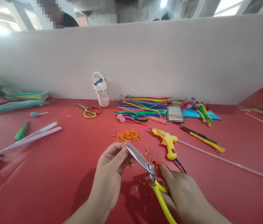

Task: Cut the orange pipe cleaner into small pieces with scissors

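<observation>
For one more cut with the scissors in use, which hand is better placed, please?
Probably the right hand: it holds the large scissors by their handles. The left hand is up by the blade tips, fingers pinched together, away from the handles.

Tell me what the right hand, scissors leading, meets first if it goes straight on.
Likely the left hand: the scissors in the right hand point at its fingertips. Orange pieces lie beyond; depth is unclear.
</observation>
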### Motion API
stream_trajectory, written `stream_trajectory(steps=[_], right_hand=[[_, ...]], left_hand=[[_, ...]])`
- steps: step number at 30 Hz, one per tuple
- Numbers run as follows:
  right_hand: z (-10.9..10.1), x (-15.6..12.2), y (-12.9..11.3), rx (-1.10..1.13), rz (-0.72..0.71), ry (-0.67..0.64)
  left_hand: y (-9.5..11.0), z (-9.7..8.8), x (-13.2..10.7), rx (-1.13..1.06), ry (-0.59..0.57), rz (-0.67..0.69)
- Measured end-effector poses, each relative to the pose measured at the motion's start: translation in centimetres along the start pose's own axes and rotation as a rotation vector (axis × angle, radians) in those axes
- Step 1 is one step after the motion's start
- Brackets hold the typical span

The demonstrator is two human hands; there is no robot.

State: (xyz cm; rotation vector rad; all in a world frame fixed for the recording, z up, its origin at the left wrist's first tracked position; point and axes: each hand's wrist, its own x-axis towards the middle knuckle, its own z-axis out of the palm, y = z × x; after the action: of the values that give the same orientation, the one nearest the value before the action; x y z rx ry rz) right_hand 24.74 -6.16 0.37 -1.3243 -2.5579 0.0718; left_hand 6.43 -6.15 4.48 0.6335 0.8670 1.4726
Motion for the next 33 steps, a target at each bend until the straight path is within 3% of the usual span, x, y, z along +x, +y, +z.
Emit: stream_trajectory(steps=[33], right_hand=[[-0.17,0.23,-0.37,-0.049,0.02,-0.013]], left_hand=[[-0.03,0.2,0.23,0.012,0.032,-0.023]])
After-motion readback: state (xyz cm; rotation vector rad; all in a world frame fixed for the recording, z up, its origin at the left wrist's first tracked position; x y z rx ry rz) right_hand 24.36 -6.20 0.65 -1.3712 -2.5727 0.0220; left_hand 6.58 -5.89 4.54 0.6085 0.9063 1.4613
